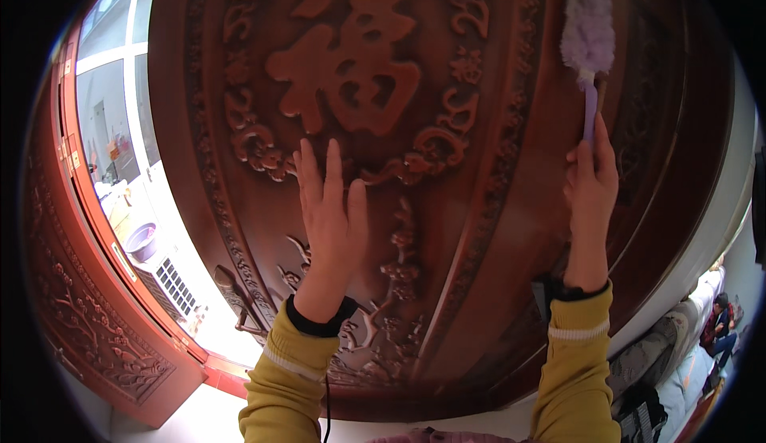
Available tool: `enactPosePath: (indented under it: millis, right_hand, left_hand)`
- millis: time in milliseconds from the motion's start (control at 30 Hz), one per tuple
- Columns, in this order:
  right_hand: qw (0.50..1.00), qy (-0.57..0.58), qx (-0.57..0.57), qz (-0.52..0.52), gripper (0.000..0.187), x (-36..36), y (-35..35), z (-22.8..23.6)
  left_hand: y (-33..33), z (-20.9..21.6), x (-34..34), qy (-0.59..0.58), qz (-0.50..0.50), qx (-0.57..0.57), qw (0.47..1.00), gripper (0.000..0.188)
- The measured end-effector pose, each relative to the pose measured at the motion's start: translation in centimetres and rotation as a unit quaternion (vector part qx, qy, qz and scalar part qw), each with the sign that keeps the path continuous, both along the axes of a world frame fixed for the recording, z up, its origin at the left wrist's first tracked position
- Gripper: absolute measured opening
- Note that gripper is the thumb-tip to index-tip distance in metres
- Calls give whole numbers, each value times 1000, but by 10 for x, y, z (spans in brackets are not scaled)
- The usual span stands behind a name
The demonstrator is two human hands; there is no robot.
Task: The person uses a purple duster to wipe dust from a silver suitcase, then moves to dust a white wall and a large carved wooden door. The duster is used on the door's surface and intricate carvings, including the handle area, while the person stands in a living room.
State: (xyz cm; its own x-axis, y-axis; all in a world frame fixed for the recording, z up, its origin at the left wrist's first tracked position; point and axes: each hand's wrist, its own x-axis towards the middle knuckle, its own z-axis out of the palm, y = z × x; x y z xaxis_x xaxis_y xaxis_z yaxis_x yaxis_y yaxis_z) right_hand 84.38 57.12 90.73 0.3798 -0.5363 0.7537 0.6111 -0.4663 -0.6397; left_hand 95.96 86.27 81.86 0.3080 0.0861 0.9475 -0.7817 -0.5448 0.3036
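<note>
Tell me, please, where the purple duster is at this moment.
In the head view, the purple duster is at the upper right, held upright by its handle in the right hand, in front of the carved red-brown door.

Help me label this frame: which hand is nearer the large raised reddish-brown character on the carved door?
Left. The left hand is just below the character; the right hand is farther off to the right, holding the fluffy lilac duster.

Mustard-yellow left sleeve (283,395) and right sleeve (576,379)
Each carries a thin white stripe (579,334) near the cuff; black bands (317,322) circle the wrists, a slim dark cord (327,411) beside the left sleeve.
</note>
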Motion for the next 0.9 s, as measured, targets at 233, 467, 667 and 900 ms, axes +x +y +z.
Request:
enactPosePath:
  millis: [233,467,667,900]
  right_hand:
    - [863,161,-477,-26,62,-11,16,-98]
    - [912,137,-353,-157,63,-45,-57,-135]
    - [905,193,-369,-86,63,-48,-83,-189]
    - [878,253,-391,-113,60,-76,-91,-233]
  left_hand:
    - [-30,-33,-10,7,-46,-7,999,61]
    - [-60,-79,-33,69,-31,108,991,61]
    - [-81,-110,-40,80,-70,125,987,63]
    - [-79,-157,-53,124,-74,174,974,60]
